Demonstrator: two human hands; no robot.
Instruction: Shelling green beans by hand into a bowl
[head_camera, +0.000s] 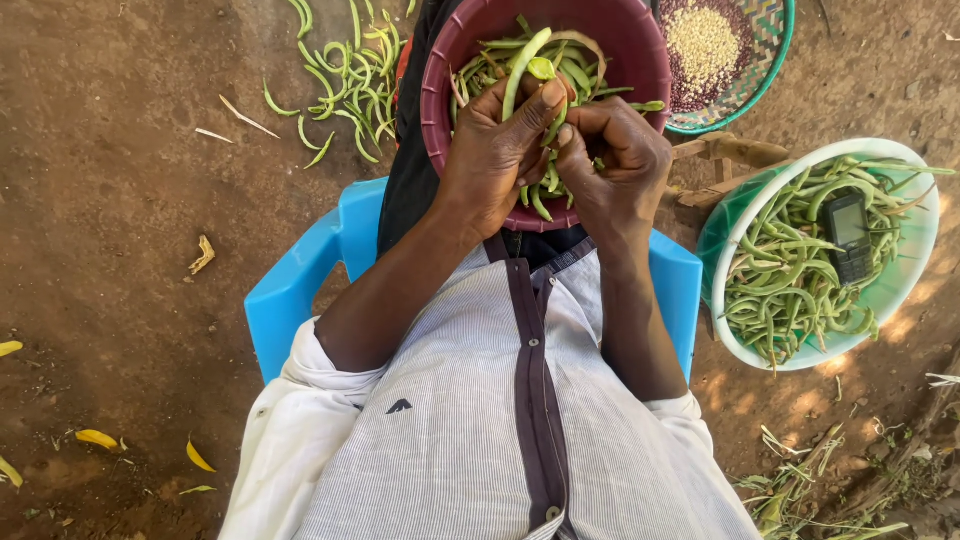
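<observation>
A dark red plastic bowl (440, 110) rests on my lap, filled with green bean pods. My left hand (495, 150) grips one long green pod (525, 65) that sticks up over the bowl, thumb pressed on it. My right hand (620, 160) is curled beside it, its fingers pinching the same pod's lower part. Both hands meet over the bowl's near rim.
I sit on a blue plastic chair (290, 290). A green-and-white basin (905, 270) of pods with a dark mobile phone (850, 235) on top stands at right. A woven basket (770, 60) holds pale seeds. Empty pods (345, 80) lie on the dirt ground.
</observation>
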